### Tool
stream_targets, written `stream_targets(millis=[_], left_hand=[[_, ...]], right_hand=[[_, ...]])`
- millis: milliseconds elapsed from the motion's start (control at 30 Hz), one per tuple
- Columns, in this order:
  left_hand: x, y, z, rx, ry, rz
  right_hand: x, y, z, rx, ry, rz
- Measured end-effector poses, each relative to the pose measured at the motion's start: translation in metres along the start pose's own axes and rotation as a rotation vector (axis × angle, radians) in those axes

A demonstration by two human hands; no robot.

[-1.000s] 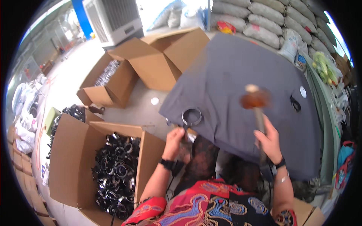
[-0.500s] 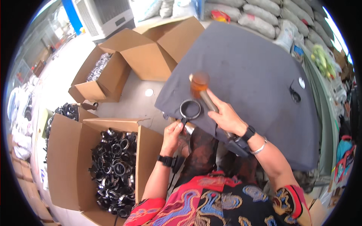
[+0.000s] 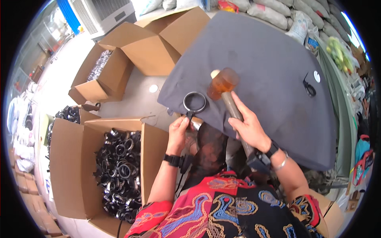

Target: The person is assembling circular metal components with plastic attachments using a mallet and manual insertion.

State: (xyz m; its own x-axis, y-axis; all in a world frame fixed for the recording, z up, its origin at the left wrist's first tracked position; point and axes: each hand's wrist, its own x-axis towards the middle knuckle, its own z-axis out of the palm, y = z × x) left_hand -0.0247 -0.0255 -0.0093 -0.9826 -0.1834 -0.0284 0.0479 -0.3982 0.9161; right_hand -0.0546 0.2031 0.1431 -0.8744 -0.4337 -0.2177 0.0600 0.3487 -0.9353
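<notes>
My left hand (image 3: 178, 133) pinches the short stem of a black ring part (image 3: 195, 102) with a bright metal inner edge. The ring is by the near left edge of the grey cloth-covered table (image 3: 266, 67). In my right hand (image 3: 251, 127) is the handle of a mallet (image 3: 224, 82) with a translucent amber head, closed in my fingers. The mallet head is above the cloth, right of the ring and apart from it. At the table's right side lies another black ring part (image 3: 309, 90) with a thin tail, beside a small white disc (image 3: 316, 76).
An open cardboard box (image 3: 68, 170) at my left holds many black ring parts (image 3: 124, 170). Farther off, another carton (image 3: 94, 91) contains shiny clear-looking pieces (image 3: 99, 65). A white air cooler (image 3: 104, 16) and stacked sacks (image 3: 272, 16) stand behind.
The mallet has moved right and slightly toward me with my right hand. My left hand and the ring have shifted a little left and up in the picture, as the view shifts too.
</notes>
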Motion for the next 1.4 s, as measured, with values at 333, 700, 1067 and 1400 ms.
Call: stream_targets(millis=[333,700,1067,1400], left_hand=[[-0.001,0.003,0.010,-0.019,0.040,-0.005],[-0.002,0.005,0.006,-0.070,0.000,-0.004],[-0.015,0.011,0.007,-0.005,0.041,-0.024],[-0.008,0.004,0.012,-0.025,0.074,-0.016]], right_hand=[[-0.022,0.032,0.020,-0.048,0.035,-0.208],[-0.001,-0.021,0.033,-0.547,-0.072,-0.801],[0.034,-0.095,0.047,-0.486,-0.023,-0.964],[0.076,-0.079,-0.003,-0.486,0.009,-0.817]])
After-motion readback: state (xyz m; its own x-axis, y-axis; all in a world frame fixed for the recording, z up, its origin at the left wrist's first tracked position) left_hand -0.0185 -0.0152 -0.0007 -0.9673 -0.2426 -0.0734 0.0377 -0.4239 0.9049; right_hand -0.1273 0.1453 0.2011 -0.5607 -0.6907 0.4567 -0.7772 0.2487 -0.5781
